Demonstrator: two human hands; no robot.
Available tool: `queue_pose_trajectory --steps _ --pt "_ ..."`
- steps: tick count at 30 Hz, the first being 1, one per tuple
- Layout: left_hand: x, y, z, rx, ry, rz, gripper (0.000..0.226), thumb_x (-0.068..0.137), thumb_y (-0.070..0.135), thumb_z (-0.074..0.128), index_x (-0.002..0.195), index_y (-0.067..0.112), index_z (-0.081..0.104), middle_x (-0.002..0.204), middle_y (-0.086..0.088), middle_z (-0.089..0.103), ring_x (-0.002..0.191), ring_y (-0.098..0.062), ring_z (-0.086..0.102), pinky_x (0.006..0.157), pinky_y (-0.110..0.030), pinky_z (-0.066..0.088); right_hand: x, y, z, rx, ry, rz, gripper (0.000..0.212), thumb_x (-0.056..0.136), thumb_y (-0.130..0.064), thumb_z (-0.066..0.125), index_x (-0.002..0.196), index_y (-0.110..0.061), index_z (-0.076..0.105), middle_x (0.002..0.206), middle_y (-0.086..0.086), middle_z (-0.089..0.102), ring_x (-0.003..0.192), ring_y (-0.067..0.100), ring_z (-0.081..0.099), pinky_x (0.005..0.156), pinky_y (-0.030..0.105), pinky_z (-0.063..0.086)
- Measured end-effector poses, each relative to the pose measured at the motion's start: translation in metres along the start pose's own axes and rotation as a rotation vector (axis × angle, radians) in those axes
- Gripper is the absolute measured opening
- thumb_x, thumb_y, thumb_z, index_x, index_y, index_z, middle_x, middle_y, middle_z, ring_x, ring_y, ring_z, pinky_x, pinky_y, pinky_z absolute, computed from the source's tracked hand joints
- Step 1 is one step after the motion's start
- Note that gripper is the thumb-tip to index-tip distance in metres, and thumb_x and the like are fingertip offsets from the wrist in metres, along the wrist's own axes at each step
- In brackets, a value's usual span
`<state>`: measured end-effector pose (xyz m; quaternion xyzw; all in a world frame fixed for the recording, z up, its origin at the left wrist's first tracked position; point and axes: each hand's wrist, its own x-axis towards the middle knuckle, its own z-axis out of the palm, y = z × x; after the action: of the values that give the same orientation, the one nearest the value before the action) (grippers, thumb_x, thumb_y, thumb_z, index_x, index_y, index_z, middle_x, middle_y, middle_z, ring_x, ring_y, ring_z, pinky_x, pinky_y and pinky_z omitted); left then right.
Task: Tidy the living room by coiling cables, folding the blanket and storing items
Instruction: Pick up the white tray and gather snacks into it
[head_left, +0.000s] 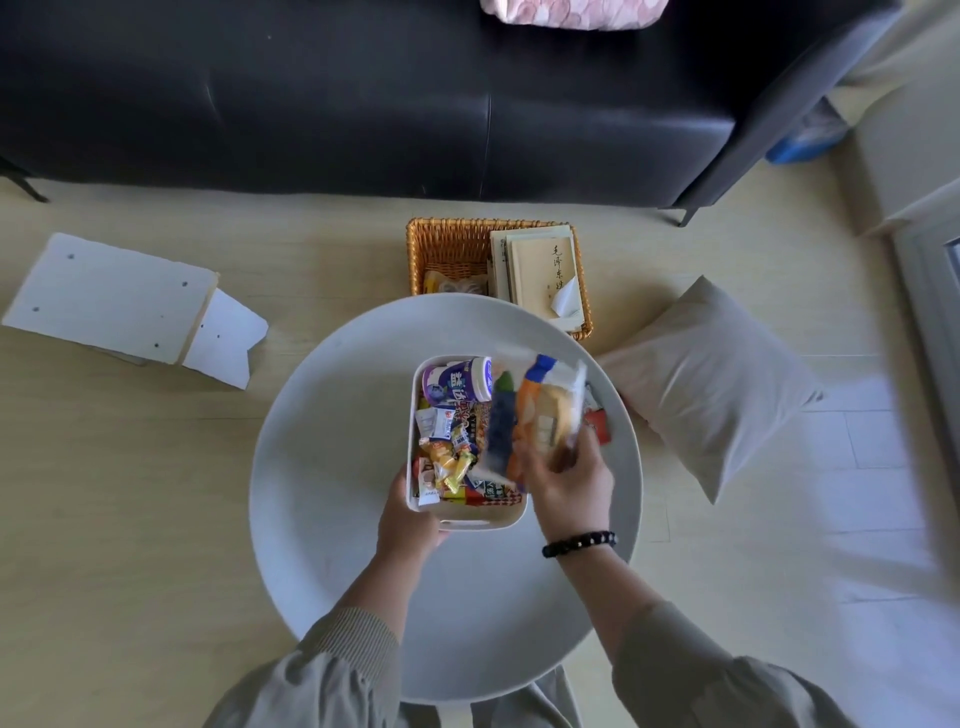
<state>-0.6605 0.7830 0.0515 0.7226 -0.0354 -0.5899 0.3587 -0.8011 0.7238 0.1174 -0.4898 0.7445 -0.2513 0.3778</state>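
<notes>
A white storage bin (511, 517) full of candies and snack packets stands on the round grey table (322, 467). My left hand (408, 519) grips the bin's near left corner. My right hand (569, 483) holds several snack packets (540, 410), blurred by motion, over the right side of the bin. A purple and white tub (457, 382) lies at the bin's far end.
A wicker basket (447, 244) with books (543, 270) sits on the floor beyond the table, before a black sofa (363, 93). A beige pillow (711, 379) lies on the floor to the right. A white board (109, 296) lies at left. A pink blanket (571, 11) rests on the sofa.
</notes>
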Motion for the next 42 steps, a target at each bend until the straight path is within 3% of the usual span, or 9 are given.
queue_pose_trajectory --steps 6,13,17,20,24,27,33,36,42 --pt "0.002 0.001 0.006 -0.214 -0.068 -0.047 0.052 0.078 -0.012 0.067 0.124 0.012 0.056 0.115 -0.015 0.066 0.109 -0.034 0.062 0.08 -0.042 0.057 0.006 0.013 0.039 -0.511 -0.477 0.093 0.032 0.088 -0.041 0.052 0.093 -0.012 0.062 0.092 0.0 0.042 0.095 0.02 0.047 0.074 0.026 0.04" --pt "0.003 0.0 0.007 -0.119 0.035 -0.076 0.04 0.092 -0.003 0.055 0.124 0.02 0.056 0.12 -0.01 0.064 0.107 -0.031 0.062 0.075 -0.042 0.059 0.023 0.044 0.011 -0.506 -0.122 0.094 0.034 0.098 -0.033 0.041 0.124 -0.013 0.045 0.128 0.005 0.044 0.11 0.022 0.052 0.082 0.035 0.047" --pt "-0.009 0.011 0.008 0.422 0.338 0.042 0.05 0.093 0.019 0.049 0.142 0.022 0.042 0.14 -0.012 0.051 0.121 -0.035 0.053 0.096 -0.043 0.047 0.031 0.083 -0.003 -0.854 -0.366 0.399 0.037 0.096 -0.01 0.038 0.132 -0.01 0.031 0.133 0.012 0.036 0.112 0.035 0.054 0.085 0.044 0.048" --pt "-0.014 0.02 0.009 0.821 0.42 0.483 0.069 0.087 0.037 0.057 0.149 0.018 0.033 0.151 -0.018 0.035 0.134 -0.038 0.038 0.1 -0.051 0.04 0.037 0.096 0.0 -0.848 -0.42 0.338 0.027 0.095 -0.006 0.038 0.122 -0.009 0.041 0.125 0.012 0.048 0.103 0.034 0.06 0.074 0.039 0.048" --pt "0.006 0.02 0.015 1.455 0.11 1.12 0.074 0.073 0.054 0.061 0.141 0.026 0.048 0.146 -0.012 0.045 0.131 -0.04 0.043 0.097 -0.056 0.04 0.048 0.075 0.005 -0.587 -0.219 0.269 0.018 0.095 -0.025 0.046 0.103 -0.01 0.053 0.108 0.009 0.06 0.082 0.027 0.056 0.066 0.028 0.039" --pt "0.007 0.026 0.021 1.633 -0.02 1.055 0.075 0.066 0.062 0.061 0.132 0.029 0.057 0.142 -0.005 0.052 0.129 -0.039 0.048 0.098 -0.062 0.041 0.061 0.03 0.007 -0.374 -0.029 0.069 0.016 0.091 -0.024 0.053 0.1 -0.011 0.058 0.103 0.005 0.063 0.079 0.023 0.054 0.066 0.025 0.034" --pt "0.015 0.024 0.01 1.587 -0.045 1.035 0.072 0.073 0.063 0.04 0.131 0.023 0.056 0.14 -0.01 0.052 0.124 -0.041 0.05 0.094 -0.053 0.048 0.093 -0.008 0.023 -0.496 -0.26 -0.07 0.036 0.092 -0.046 0.05 0.103 -0.015 0.063 0.101 0.001 0.063 0.081 0.018 0.056 0.068 0.027 0.044" --pt "0.017 0.019 0.009 1.543 -0.044 1.065 0.071 0.076 0.062 0.039 0.136 0.026 0.044 0.144 -0.009 0.049 0.128 -0.04 0.048 0.093 -0.049 0.05 0.103 0.016 0.009 -0.637 -0.105 0.07 0.031 0.097 -0.024 0.044 0.124 -0.01 0.046 0.127 0.01 0.046 0.101 0.028 0.057 0.071 0.033 0.045" --pt "0.024 0.011 0.015 1.503 -0.063 1.072 0.073 0.079 0.059 0.038 0.145 0.029 0.031 0.151 -0.01 0.04 0.136 -0.042 0.039 0.099 -0.051 0.048 0.112 0.055 0.008 -0.983 -0.225 0.049 0.071 0.092 -0.005 0.043 0.15 -0.021 0.005 0.143 0.019 0.02 0.119 0.033 0.049 0.083 0.037 0.049"
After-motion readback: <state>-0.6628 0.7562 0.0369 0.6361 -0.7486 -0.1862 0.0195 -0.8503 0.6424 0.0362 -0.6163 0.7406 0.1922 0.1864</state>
